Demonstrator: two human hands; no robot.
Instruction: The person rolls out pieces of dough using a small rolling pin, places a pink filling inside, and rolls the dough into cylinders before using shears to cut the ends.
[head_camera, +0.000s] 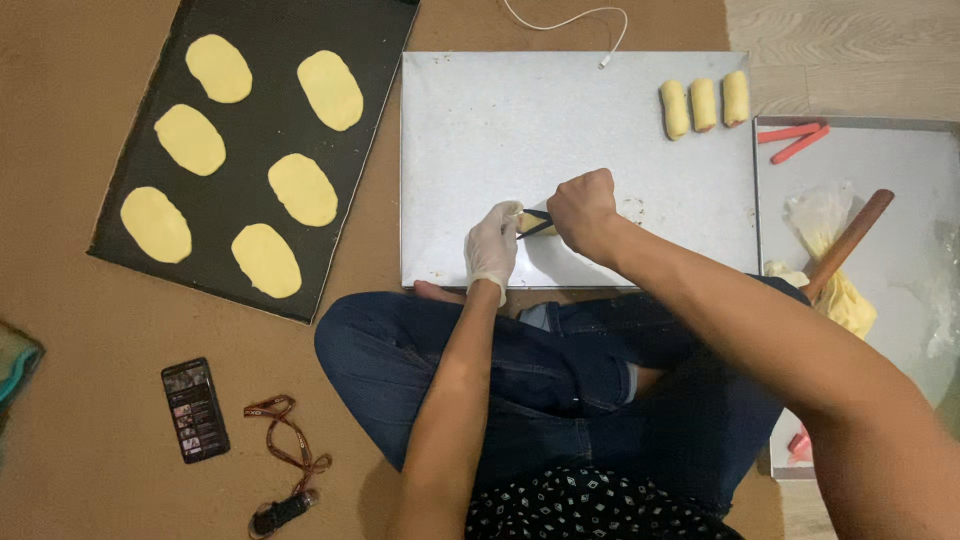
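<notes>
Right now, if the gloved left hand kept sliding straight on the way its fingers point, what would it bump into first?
The left hand points up the metal tray. It already touches the dough piece; beyond that the tray looks bare up to its far rim, then the white cable. Depth is uncertain.

The small dough piece (527, 222) at the centre is mostly covered by the gloved left hand (491, 246) and the bare right hand (583, 212); its shape cannot be told. Only a short dark part of the tool (538, 222) is seen, the rest being shut inside the right fist. At three o'clock the second metal tray (880, 160) is cut by the picture's edge. The teal object (12, 365) at nine o'clock is cropped beyond recognition. The phone's screen (195, 408) is too small to be made out.
</notes>
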